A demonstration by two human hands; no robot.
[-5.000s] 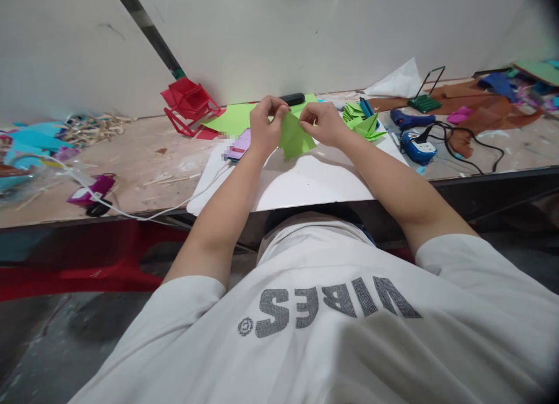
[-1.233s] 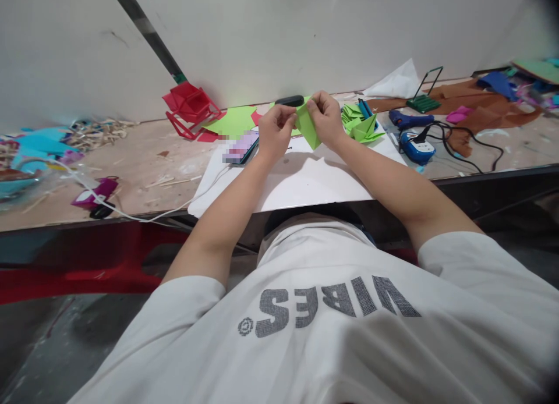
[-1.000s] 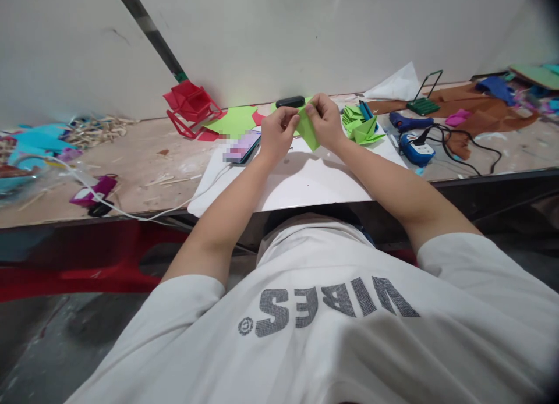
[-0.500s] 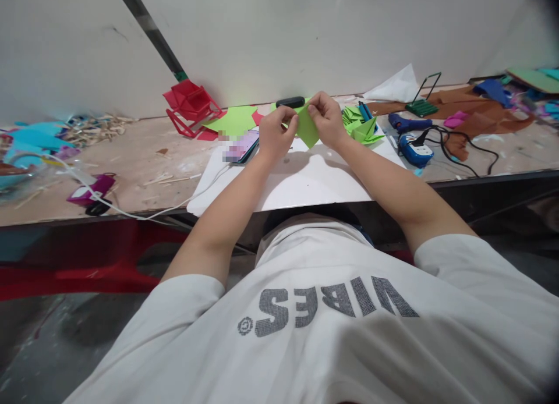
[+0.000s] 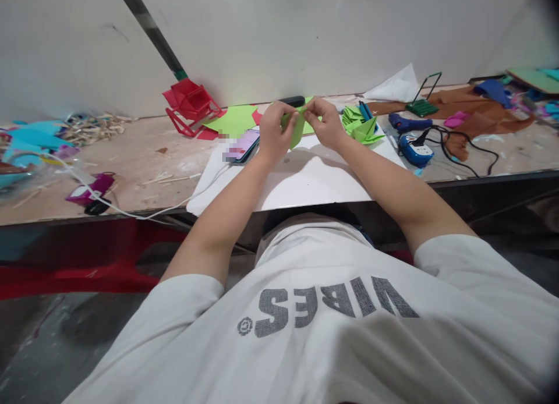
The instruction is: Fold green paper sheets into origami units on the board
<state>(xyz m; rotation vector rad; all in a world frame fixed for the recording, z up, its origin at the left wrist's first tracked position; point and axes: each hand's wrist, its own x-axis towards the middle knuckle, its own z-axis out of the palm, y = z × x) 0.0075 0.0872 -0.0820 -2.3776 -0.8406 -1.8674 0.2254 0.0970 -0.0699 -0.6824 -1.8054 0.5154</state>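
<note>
A small piece of green paper [image 5: 297, 133] is raised above the white board [image 5: 314, 180]. My left hand [image 5: 276, 127] pinches it from the left, its fingers curled over the upper part. From the right, my right hand [image 5: 325, 121] grips the paper's top edge between thumb and fingers. Part of the paper is hidden behind the fingers. Just right of my right hand lie several folded green paper pieces [image 5: 361, 127]. To the left of my left hand rests a phone [image 5: 244, 146] with a lit screen. A black oblong object [image 5: 292, 101] lies behind my hands.
A red folded model [image 5: 190, 104] and flat green paper [image 5: 236, 120] stand at the back left. Further right are a blue glue gun [image 5: 408, 123], a blue power socket [image 5: 416, 151] with black cord, and brown sheets [image 5: 463, 104]. A white cable [image 5: 126, 213] runs along the front edge.
The green paper has turned from facing me nearly flat to a narrower, edge-on view, and sits slightly further left. My right fingers have shifted to its top edge.
</note>
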